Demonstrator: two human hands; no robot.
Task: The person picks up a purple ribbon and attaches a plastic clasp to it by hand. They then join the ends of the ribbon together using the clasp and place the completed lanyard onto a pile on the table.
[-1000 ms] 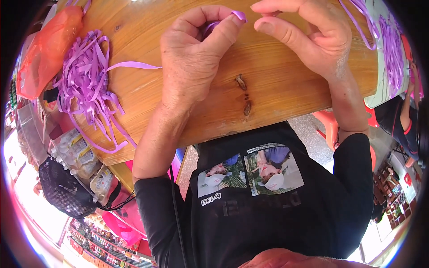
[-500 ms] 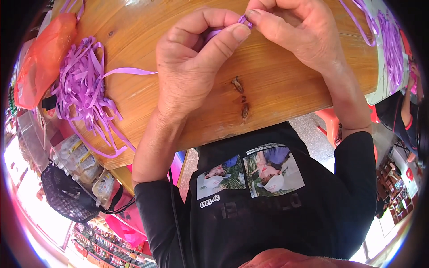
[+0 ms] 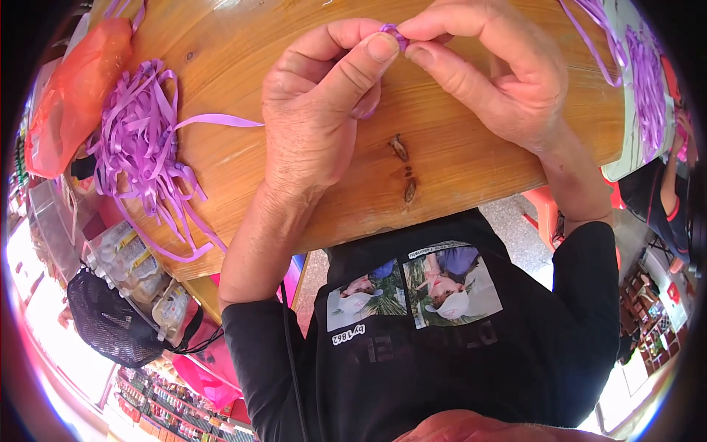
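Observation:
Between my two hands, above the wooden table, a purple ribbon is bunched into a small loop or knot. My left hand pinches it between thumb and forefinger, its other fingers curled. The thumb and forefinger of my right hand close on the same spot from the other side. From behind my left hand a flat length of ribbon runs left to a tangled heap of purple ribbon. The exact form of the knot is partly covered by my fingertips.
A red plastic bag lies at the table's left edge. Below it hang a clear pouch with packages and a black mesh bag. More purple ribbon lies at the far right. Another person's arm shows beyond.
Both hands have shifted slightly; the right hand's fingers have opened out and regripped the ribbon. The knot has moved a little left and now looks like a small loop.

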